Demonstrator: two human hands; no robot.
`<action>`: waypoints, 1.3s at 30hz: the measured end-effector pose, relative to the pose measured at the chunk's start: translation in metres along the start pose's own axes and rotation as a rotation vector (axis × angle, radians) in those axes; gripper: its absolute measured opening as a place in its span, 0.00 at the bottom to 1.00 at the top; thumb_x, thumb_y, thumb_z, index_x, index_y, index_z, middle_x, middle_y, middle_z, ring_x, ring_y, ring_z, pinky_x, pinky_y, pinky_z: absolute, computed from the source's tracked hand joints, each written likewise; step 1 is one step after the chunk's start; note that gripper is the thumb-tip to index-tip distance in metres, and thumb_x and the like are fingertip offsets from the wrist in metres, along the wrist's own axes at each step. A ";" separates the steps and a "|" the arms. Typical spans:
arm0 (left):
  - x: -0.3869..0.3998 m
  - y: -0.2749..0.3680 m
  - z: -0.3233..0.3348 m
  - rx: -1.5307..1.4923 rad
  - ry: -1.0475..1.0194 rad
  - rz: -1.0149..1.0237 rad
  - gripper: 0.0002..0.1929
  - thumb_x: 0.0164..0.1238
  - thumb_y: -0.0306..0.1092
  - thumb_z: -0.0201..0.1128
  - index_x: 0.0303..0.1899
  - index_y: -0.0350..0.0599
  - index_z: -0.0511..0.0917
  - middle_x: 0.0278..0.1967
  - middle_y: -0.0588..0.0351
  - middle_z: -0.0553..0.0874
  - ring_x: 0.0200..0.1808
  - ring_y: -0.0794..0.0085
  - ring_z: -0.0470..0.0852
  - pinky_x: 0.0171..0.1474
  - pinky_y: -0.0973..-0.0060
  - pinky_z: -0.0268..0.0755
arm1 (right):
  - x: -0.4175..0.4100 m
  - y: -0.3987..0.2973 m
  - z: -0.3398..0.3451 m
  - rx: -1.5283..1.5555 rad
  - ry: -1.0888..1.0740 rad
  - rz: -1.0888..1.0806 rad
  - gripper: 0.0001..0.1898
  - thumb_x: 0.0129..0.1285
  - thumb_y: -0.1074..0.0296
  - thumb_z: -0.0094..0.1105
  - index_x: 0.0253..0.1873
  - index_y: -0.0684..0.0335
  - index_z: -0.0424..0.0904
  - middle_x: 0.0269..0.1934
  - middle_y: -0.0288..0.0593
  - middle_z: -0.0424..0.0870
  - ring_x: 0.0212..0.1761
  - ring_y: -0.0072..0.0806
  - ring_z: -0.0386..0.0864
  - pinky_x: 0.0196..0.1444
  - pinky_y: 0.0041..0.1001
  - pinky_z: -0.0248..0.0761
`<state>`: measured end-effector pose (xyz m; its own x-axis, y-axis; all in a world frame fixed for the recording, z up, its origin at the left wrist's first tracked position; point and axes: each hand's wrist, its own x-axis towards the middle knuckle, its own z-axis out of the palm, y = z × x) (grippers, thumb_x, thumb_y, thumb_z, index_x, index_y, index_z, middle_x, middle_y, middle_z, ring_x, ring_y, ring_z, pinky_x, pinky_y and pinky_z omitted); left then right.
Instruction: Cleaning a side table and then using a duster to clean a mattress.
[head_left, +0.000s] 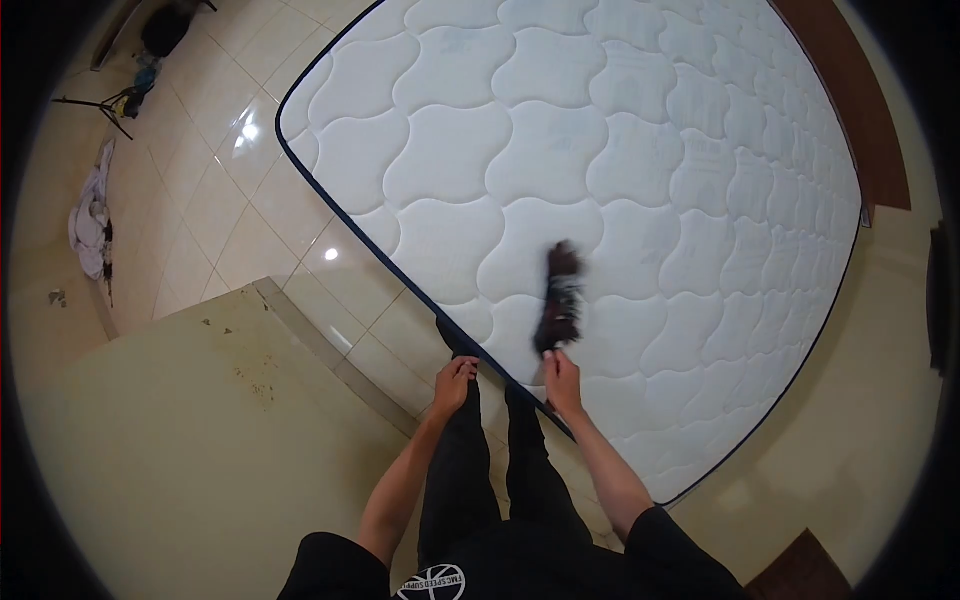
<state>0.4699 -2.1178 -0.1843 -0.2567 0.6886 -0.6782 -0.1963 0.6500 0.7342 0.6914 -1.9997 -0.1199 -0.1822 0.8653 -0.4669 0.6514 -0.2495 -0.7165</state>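
Note:
My right hand (562, 381) grips one end of a dark, shaggy cloth-like item (562, 296), blurred by motion over the mattress; its exact kind I cannot tell. The white quilted mattress (450, 161) has dark blue piping along its edge and bears no sheet. My left hand (454, 384) is just outside the near edge of the mattress, its fingers curled with nothing visible in them. Both forearms reach forward over my dark trousers.
A brown headboard (862, 97) stands along the mattress's far right side. Glossy floor tiles (217, 199) lie to the left, with a crumpled pale cloth (91, 217) and a dark thin-legged stand (112, 106). A pale wall (225, 442) borders my left side.

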 end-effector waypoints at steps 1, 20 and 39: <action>-0.002 -0.001 0.006 -0.017 0.017 -0.021 0.13 0.83 0.30 0.52 0.52 0.34 0.85 0.38 0.55 0.88 0.40 0.73 0.85 0.50 0.74 0.79 | -0.003 0.004 -0.004 -0.052 -0.142 -0.088 0.13 0.77 0.61 0.56 0.43 0.65 0.80 0.26 0.59 0.79 0.28 0.58 0.79 0.32 0.45 0.69; -0.072 -0.048 0.122 -0.036 0.056 -0.091 0.13 0.82 0.30 0.53 0.56 0.32 0.78 0.43 0.50 0.88 0.42 0.69 0.87 0.50 0.72 0.80 | -0.028 0.059 -0.025 -0.061 0.057 -0.014 0.14 0.77 0.57 0.56 0.42 0.63 0.80 0.30 0.59 0.84 0.33 0.60 0.82 0.35 0.48 0.72; -0.073 -0.069 0.127 0.001 0.015 -0.032 0.12 0.80 0.30 0.50 0.57 0.38 0.76 0.43 0.54 0.88 0.42 0.71 0.85 0.48 0.74 0.75 | -0.068 0.119 -0.069 0.037 -0.060 0.143 0.14 0.75 0.57 0.59 0.43 0.63 0.82 0.29 0.55 0.84 0.32 0.56 0.83 0.37 0.48 0.74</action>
<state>0.6227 -2.1722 -0.1898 -0.2643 0.6622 -0.7012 -0.2036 0.6723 0.7117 0.8319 -2.0579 -0.1377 -0.1340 0.7925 -0.5950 0.6463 -0.3853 -0.6587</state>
